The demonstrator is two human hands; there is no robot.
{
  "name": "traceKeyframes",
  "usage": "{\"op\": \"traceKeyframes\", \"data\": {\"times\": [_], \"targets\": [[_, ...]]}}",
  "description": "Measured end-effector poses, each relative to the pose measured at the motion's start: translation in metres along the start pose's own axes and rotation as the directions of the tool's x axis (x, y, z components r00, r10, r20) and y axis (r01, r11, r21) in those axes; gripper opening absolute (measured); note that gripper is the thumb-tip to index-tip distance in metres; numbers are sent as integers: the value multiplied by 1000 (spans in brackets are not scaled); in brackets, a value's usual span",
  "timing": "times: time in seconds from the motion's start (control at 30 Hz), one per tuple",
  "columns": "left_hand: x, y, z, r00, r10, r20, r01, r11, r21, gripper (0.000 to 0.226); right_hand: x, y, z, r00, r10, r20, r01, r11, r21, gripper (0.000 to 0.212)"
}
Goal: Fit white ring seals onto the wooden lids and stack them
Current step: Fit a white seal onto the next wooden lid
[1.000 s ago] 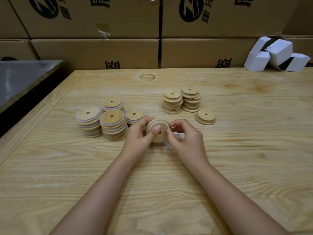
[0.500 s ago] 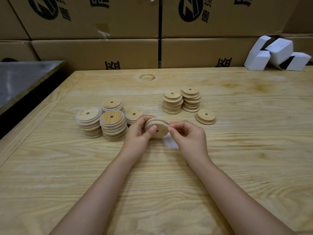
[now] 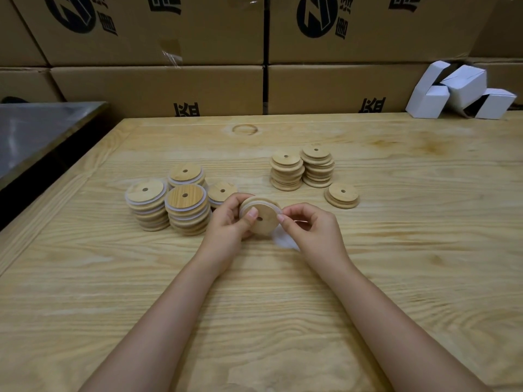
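My left hand (image 3: 226, 222) grips a round wooden lid (image 3: 261, 219) with a centre hole, tilted toward me above the table. My right hand (image 3: 314, 230) pinches the white ring seal (image 3: 278, 212) at the lid's right edge. Loose white seals (image 3: 283, 240) lie on the table under my right hand, partly hidden. To the left stand stacks of lids with white seals (image 3: 185, 210). Behind and to the right stand stacks of bare wooden lids (image 3: 301, 171) and a short stack (image 3: 342, 195).
The wooden table (image 3: 254, 306) has a raised left border. A dark metal surface (image 3: 36, 134) lies beyond its left edge. Cardboard cartons (image 3: 158, 89) wall off the back. White folded boxes (image 3: 461, 91) sit at the back right corner.
The lid has tilted more toward me and risen slightly. My right hand's fingers have shifted along the lid's right edge with the seal.
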State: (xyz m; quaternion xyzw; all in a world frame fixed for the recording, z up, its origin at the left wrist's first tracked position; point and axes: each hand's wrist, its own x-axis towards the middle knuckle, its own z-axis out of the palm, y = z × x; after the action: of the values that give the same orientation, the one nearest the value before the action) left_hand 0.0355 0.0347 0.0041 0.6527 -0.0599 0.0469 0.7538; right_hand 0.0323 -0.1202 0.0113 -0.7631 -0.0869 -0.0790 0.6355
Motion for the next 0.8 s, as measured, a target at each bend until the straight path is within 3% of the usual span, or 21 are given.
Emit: {"op": "traceKeyframes", "data": {"times": [0.4, 0.63, 0.8], "targets": [[0, 0, 2, 999, -6, -43, 6, 1000, -8, 15, 3, 1, -2, 998, 33, -62, -38, 996, -86, 20], [-1, 4, 1, 998, -67, 18, 68, 997, -45, 14, 2, 0, -6, 995, 82, -52, -80, 996, 36, 19], [0, 8, 0, 990, -144, 6, 144, 984, -106, 26, -2, -4, -3, 999, -20, -29, 19, 1000, -19, 9]]}}
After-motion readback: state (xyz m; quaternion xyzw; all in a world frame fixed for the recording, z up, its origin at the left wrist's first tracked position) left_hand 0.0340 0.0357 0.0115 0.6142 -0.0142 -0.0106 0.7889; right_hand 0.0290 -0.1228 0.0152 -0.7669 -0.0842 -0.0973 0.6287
